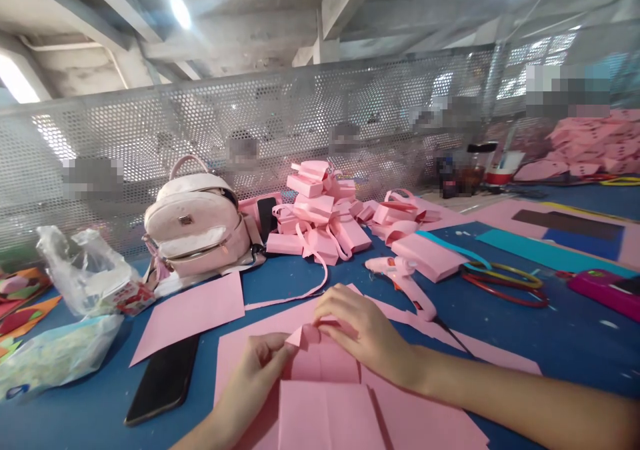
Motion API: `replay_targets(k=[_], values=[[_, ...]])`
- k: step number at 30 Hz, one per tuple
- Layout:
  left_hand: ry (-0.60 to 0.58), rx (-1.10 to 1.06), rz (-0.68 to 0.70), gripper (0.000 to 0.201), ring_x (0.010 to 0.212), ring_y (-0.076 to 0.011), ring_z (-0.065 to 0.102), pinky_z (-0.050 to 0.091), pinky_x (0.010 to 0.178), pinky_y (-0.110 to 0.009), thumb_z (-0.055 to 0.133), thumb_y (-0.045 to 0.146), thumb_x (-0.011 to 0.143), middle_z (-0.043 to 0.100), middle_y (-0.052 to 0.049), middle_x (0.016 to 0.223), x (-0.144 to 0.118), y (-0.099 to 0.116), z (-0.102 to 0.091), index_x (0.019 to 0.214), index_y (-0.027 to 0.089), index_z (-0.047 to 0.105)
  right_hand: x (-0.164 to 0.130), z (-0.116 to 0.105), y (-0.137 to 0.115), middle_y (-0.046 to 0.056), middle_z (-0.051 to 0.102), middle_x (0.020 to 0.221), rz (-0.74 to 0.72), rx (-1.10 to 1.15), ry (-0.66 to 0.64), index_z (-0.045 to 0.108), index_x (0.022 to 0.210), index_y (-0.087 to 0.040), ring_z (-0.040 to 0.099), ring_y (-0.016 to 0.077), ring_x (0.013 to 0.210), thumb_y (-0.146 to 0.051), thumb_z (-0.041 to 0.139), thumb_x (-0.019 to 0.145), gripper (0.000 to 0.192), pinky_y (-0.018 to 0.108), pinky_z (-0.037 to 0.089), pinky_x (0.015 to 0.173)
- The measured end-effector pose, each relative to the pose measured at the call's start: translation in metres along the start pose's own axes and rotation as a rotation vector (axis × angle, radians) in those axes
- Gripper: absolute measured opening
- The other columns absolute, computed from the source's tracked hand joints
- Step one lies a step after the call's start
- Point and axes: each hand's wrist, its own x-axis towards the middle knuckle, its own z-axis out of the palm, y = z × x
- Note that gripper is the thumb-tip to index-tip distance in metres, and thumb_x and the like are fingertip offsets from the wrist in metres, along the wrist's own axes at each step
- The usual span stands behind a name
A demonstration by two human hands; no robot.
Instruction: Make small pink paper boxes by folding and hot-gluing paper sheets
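A partly folded pink paper piece (323,363) lies on pink sheets at the near edge of the blue table (550,330). My left hand (257,367) pinches its left flap between thumb and fingers. My right hand (363,333) presses down on the top fold, fingers curled over the paper's upper edge. Both hands touch the same piece. A larger pink sheet (425,423) lies under it.
A black phone (163,380) lies left of my hands beside a loose pink sheet (193,313). A pink glue gun (403,280) rests just beyond my right hand. Farther back stand a pink backpack (197,227), a pile of folded pink boxes (320,213), plastic bags (75,283) and coloured rings (503,283).
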Motion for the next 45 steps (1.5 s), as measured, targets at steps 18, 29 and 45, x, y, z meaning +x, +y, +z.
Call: replay_targets(k=[18, 29, 45], values=[[-0.105, 0.169, -0.011, 0.047, 0.064, -0.0126, 0.031, 0.029, 0.06, -0.025, 0.049, 0.055, 0.094, 0.033, 0.004, 0.064, -0.003, -0.002, 0.005, 0.065, 0.018, 0.047, -0.002, 0.013, -0.02, 0.003, 0.062, 0.098, 0.3, 0.356, -0.071, 0.076, 0.082, -0.024, 0.058, 0.0203, 0.099, -0.032, 0.071, 0.091, 0.013, 0.033, 0.047, 0.088], [-0.05, 0.092, -0.018, 0.049, 0.061, -0.0115, 0.029, 0.028, 0.057, -0.024, 0.057, 0.058, 0.09, 0.034, 0.004, 0.062, -0.003, 0.0, 0.006, 0.063, 0.018, 0.048, 0.002, 0.008, -0.016, 0.005, 0.065, 0.113, 0.285, 0.42, -0.149, 0.08, 0.1, -0.03, 0.054, 0.0237, 0.114, -0.034, 0.072, 0.09, 0.013, 0.043, 0.042, 0.103], [-0.141, 0.119, -0.01, 0.041, 0.066, -0.0126, 0.03, 0.028, 0.061, -0.024, 0.053, 0.049, 0.095, 0.036, 0.003, 0.068, -0.004, -0.003, 0.006, 0.071, 0.015, 0.054, 0.004, 0.004, -0.013, 0.009, 0.067, 0.112, -0.091, 0.156, -0.13, 0.076, 0.094, -0.02, 0.055, 0.023, 0.105, -0.039, 0.062, 0.097, 0.023, 0.04, 0.046, 0.09]])
